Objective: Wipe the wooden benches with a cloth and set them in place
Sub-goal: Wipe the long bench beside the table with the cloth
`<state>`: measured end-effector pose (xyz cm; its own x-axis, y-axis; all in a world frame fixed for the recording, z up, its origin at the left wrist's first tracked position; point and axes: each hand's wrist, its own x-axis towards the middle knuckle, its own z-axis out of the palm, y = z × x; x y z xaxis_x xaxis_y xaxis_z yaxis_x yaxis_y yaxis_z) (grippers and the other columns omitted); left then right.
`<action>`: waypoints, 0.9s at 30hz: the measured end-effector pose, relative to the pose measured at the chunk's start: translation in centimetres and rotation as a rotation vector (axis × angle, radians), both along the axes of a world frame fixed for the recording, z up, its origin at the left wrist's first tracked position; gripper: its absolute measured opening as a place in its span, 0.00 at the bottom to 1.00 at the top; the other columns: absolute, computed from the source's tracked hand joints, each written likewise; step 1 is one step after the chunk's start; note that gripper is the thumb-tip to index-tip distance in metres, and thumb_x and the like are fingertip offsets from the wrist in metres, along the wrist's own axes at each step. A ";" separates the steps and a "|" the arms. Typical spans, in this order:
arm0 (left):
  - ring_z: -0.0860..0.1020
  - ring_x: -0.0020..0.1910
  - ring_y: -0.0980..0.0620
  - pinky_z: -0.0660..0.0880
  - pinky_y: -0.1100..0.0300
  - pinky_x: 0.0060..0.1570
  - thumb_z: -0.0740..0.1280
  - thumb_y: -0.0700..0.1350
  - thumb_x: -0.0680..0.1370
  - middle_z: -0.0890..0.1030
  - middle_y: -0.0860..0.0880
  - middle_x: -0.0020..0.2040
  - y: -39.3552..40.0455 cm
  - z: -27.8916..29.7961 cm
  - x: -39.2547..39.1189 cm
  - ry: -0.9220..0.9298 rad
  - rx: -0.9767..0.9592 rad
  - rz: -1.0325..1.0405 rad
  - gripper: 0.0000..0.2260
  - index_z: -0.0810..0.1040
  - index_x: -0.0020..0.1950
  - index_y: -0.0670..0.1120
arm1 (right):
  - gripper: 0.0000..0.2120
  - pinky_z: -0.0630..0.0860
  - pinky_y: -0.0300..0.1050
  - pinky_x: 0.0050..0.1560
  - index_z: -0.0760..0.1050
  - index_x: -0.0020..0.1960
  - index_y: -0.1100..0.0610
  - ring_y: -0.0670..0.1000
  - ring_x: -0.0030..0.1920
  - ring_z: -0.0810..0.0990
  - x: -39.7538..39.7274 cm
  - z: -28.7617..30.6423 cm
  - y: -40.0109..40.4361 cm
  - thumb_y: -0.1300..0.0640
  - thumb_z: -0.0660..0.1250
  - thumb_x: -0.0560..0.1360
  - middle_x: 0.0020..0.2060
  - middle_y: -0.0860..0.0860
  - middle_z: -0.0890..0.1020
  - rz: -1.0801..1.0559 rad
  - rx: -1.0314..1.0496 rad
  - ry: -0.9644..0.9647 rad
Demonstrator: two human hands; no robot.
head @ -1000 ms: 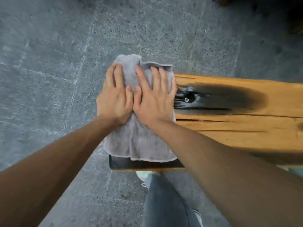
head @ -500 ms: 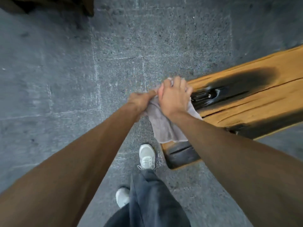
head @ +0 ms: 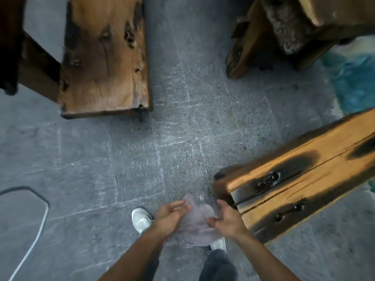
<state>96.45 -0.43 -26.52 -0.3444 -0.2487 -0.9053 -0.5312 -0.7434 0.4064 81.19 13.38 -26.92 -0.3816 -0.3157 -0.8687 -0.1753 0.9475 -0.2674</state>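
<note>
Grey cloth (head: 195, 222), blurred by motion, was held bunched between both hands in front of the person's body, above the stone floor (head: 132, 163) and just off the near end of the lighter bench (head: 300, 179). It was not touching any bench. The left hand (head: 168, 217) had its fingers loosely extended against the cloth's left edge; whether it gripped could not be determined. The right hand (head: 228, 217) pinched the cloth's right side with curled fingers. The lighter bench, with dark scorched patches and cracks, ran away to the right. A darker bench (head: 105, 57) stood well apart at upper left, and further timber furniture (head: 284, 27) at upper right. A white shoe (head: 141, 219) was planted beside the left hand, and a cable (head: 40, 230) curved across the floor at lower left.

Assessment: the cloth appeared to be mid-refold. A slack left-hand hold could let it drop onto the floor and pick up grit. The cable presented a trip hazard when benches are carried into place.
</note>
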 end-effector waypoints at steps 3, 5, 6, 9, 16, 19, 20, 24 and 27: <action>0.83 0.45 0.52 0.79 0.61 0.48 0.76 0.39 0.73 0.87 0.46 0.48 -5.9 2.6 3.0 0.085 -0.087 -0.181 0.10 0.85 0.53 0.48 | 0.08 0.72 0.40 0.46 0.82 0.51 0.54 0.48 0.46 0.79 1.3 2.7 -4.1 0.56 0.77 0.72 0.44 0.49 0.81 0.012 0.023 -0.267; 0.82 0.46 0.54 0.78 0.64 0.50 0.76 0.40 0.74 0.86 0.46 0.47 -10.6 4.3 5.1 0.095 -0.133 -0.272 0.12 0.84 0.56 0.48 | 0.07 0.64 0.41 0.39 0.78 0.38 0.53 0.47 0.38 0.73 2.6 4.2 -8.1 0.60 0.73 0.73 0.33 0.48 0.75 0.071 -0.006 -0.316; 0.81 0.46 0.56 0.77 0.66 0.51 0.76 0.41 0.74 0.85 0.46 0.46 -12.8 5.1 6.0 0.091 -0.163 -0.291 0.13 0.83 0.59 0.48 | 0.08 0.63 0.42 0.37 0.77 0.36 0.54 0.47 0.37 0.72 3.4 4.9 -10.1 0.61 0.73 0.72 0.32 0.49 0.74 0.079 -0.019 -0.312; 0.83 0.42 0.63 0.77 0.71 0.46 0.71 0.45 0.78 0.86 0.50 0.47 -19.0 7.1 8.2 0.067 -0.281 -0.211 0.11 0.83 0.60 0.46 | 0.11 0.68 0.38 0.39 0.76 0.36 0.53 0.45 0.39 0.74 5.4 5.7 -16.0 0.62 0.75 0.72 0.35 0.47 0.77 0.012 -0.149 -0.250; 0.82 0.34 0.56 0.78 0.67 0.35 0.74 0.29 0.72 0.87 0.44 0.41 -31.0 7.1 10.5 0.050 -0.319 -0.100 0.19 0.80 0.62 0.38 | 0.12 0.75 0.36 0.58 0.73 0.37 0.51 0.40 0.55 0.79 6.7 3.9 -26.5 0.58 0.77 0.68 0.56 0.45 0.81 0.101 -0.417 -0.061; 0.74 0.29 0.57 0.68 0.67 0.27 0.70 0.26 0.72 0.83 0.49 0.37 -35.1 5.6 10.6 0.026 -0.268 -0.044 0.25 0.78 0.66 0.44 | 0.09 0.82 0.55 0.53 0.72 0.39 0.54 0.45 0.53 0.83 6.0 2.0 -30.6 0.58 0.73 0.68 0.53 0.42 0.84 0.015 -0.426 -0.090; 0.75 0.33 0.52 0.68 0.64 0.31 0.71 0.29 0.72 0.83 0.47 0.41 -36.4 5.1 10.5 0.009 -0.229 -0.027 0.26 0.77 0.67 0.47 | 0.09 0.82 0.57 0.50 0.72 0.39 0.52 0.43 0.49 0.83 5.6 1.4 -32.2 0.55 0.72 0.68 0.47 0.40 0.84 0.023 -0.426 -0.078; 0.84 0.53 0.48 0.80 0.56 0.49 0.79 0.46 0.67 0.85 0.47 0.57 -41.2 2.9 8.9 -0.036 -0.080 0.047 0.26 0.80 0.64 0.50 | 0.14 0.80 0.52 0.38 0.69 0.43 0.43 0.44 0.34 0.79 3.7 0.7 -37.7 0.42 0.73 0.66 0.35 0.45 0.81 0.098 -0.335 -0.047; 0.84 0.54 0.47 0.83 0.54 0.52 0.76 0.47 0.73 0.84 0.47 0.59 -44.9 1.8 7.0 -0.065 -0.187 0.071 0.18 0.81 0.63 0.52 | 0.22 0.78 0.39 0.39 0.70 0.49 0.38 0.39 0.35 0.78 1.9 0.7 -41.4 0.55 0.80 0.68 0.38 0.46 0.79 0.087 -0.318 -0.117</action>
<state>103.46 -45.30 -24.67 -0.2622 -0.4359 -0.8609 -0.5101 -0.6947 0.5071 83.13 -28.02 -26.24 -0.2452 -0.6048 -0.7577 -0.2021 0.7963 -0.5702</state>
